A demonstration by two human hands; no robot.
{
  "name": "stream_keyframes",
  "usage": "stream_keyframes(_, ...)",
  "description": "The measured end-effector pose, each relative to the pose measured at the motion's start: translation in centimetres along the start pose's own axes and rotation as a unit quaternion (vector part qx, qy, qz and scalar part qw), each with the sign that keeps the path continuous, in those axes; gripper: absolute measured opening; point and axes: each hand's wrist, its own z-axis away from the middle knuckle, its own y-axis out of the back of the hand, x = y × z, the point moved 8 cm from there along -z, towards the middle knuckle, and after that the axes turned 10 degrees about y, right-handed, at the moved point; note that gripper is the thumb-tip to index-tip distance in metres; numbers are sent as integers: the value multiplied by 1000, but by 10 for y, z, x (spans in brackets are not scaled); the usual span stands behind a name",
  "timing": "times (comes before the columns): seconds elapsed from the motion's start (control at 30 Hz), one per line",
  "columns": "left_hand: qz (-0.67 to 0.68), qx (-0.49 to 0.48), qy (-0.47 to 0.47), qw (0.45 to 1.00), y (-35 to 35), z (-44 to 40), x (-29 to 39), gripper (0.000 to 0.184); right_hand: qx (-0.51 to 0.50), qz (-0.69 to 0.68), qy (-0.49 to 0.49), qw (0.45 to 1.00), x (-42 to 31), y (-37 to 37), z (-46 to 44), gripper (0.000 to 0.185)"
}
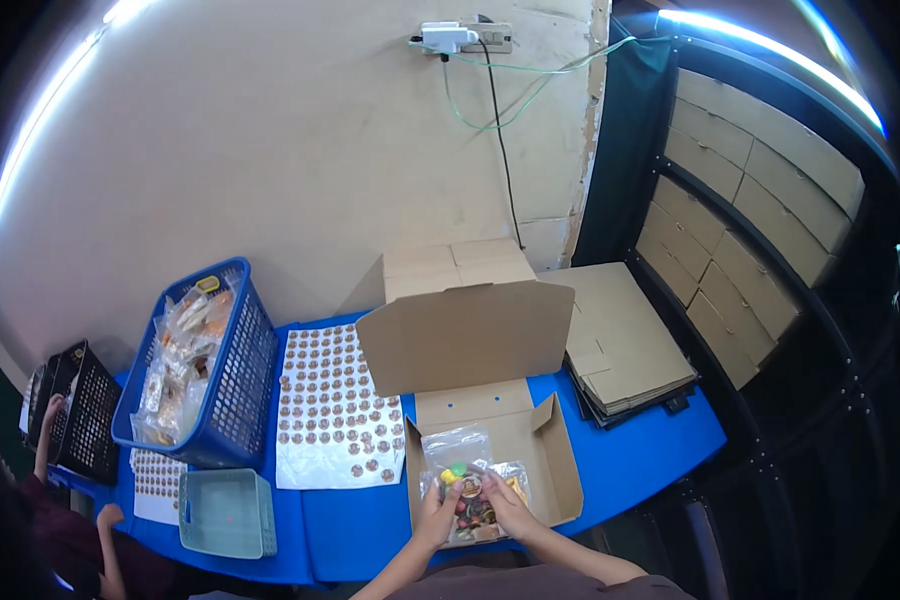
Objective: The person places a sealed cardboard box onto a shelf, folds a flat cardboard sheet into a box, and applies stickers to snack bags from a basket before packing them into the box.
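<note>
My left hand [437, 517] and my right hand [508, 508] are closed on the two sides of a clear plastic bag [475, 517] of small colourful pieces. A round sticker shows on the bag between my thumbs. The bag is over the front part of an open cardboard box [560, 470], whose lid [465, 338] stands upright at the back. Beside my right hand, another clear packet with yellow contents [515, 478] lies in the box.
Left of the box lies a sheet of round stickers [315, 455]. Beyond it stand a blue basket of packets [235, 400], a pale green tray [225, 515] and a black crate [92, 425], with another person's hand [56, 404]. Flat cardboard [630, 340] is stacked at right.
</note>
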Motion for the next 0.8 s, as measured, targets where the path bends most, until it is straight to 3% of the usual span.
stream_keyframes(0.17, -65, -3, 5, 998, -3, -25, 5, 37, -41, -62, 11, 997, 14, 8, -23, 44)
stream_keyframes(0.23, -57, 10, 17, 998, -3, -30, -5, 37, 69, -125, -22, 989, 20, 31, -27, 44)
stream_keyframes(0.27, -53, 22, 15, 998, -2, -34, -5, 36, 69, -129, -26, 989, 17, 32, -30, 44)
stream_keyframes(0.4, -137, -25, -17, 990, -16, -31, 2, 40, 1, -96, -16, 995, -4, 24, -34, 46)
stream_keyframes(0.5, -142, 0, -40, 989, -11, -34, 5, 40, 13, -130, -95, 987, 13, 27, -34, 47)
stream_keyframes(0.6, -76, 22, 19, 997, -4, -30, 1, 42, 26, -161, -45, 986, -3, 23, -33, 39)
stream_keyframes(0.7, -55, -55, 5, 997, -21, -16, 24, 36, -19, -67, -12, 997, -26, 19, -26, 37)
stream_keyframes(0.73, -64, -95, -13, 993, -29, -9, 29, 37, -16, -68, -16, 997, -24, 19, -25, 37)
stream_keyframes(0.77, -106, -102, -88, 985, -27, -11, 34, 43, 4, -111, -18, 994, -21, 19, -26, 36)
stream_keyframes(0.8, -107, -103, -84, 985, -24, -9, 30, 43, 22, -154, -17, 988, -20, 19, -27, 35)
